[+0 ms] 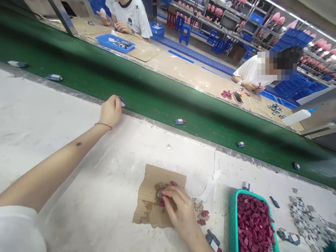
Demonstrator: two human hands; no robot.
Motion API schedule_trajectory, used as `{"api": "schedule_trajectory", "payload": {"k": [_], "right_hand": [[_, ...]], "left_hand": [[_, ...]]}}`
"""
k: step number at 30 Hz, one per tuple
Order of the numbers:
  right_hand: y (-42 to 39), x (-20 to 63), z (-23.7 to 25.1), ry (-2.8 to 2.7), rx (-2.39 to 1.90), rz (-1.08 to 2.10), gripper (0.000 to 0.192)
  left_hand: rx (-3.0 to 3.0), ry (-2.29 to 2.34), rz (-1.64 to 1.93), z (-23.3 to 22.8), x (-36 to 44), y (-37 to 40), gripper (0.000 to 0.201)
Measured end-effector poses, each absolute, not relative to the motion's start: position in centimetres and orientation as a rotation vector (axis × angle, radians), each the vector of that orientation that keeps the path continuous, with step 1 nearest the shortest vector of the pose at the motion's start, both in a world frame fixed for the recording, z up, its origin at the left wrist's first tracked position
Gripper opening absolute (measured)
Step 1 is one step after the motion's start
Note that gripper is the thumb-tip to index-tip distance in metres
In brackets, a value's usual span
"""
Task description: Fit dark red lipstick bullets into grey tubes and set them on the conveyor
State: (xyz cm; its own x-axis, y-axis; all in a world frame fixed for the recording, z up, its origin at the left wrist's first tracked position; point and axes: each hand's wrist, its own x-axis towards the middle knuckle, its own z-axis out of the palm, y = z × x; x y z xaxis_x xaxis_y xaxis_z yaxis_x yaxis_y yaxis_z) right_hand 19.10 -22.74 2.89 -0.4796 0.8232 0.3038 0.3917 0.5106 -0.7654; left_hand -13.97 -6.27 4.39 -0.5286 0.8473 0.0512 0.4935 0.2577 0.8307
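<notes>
My left hand is stretched to the near edge of the green conveyor belt. Its fingers are closed on a small dark blue-grey and white plastic part, mostly hidden by the hand. My right hand pinches a small dark red piece, largely covered by the fingertips, over a round bottle cap. That cap sits on a stained piece of cardboard. Red pieces lie beside the cap, and more red pieces lie just right of the cardboard.
A teal basket of dark red pieces stands at right, near a pile of grey pieces. Assembled parts are spaced along the belt. Across it, two people work near a blue tray and a white bottle.
</notes>
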Motion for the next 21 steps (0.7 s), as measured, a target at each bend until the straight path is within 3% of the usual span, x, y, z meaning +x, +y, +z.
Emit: {"api": "schedule_trajectory", "payload": {"k": [6, 10, 16, 21], "right_hand": [[-22.8, 19.0, 1.7, -2.377, -0.859, 0.441, 0.028], [-22.8, 19.2, 1.8, -2.467, -0.828, 0.414, 0.031], [-22.7, 19.0, 2.0, -2.512, -0.86, 0.441, 0.033], [-22.7, 18.9, 1.8, -2.477, -0.884, 0.399, 0.028]], "left_hand": [[0.983, 1.65, 1.151, 4.1, -8.7, -11.9, 0.025], [0.883, 1.373, 1.051, 3.5, -5.2, -17.1, 0.039], [0.866, 1.289, 0.893, 2.8, -2.8, -21.4, 0.031], [0.758, 1.181, 0.887, 2.0, -1.8, -22.5, 0.037]]}}
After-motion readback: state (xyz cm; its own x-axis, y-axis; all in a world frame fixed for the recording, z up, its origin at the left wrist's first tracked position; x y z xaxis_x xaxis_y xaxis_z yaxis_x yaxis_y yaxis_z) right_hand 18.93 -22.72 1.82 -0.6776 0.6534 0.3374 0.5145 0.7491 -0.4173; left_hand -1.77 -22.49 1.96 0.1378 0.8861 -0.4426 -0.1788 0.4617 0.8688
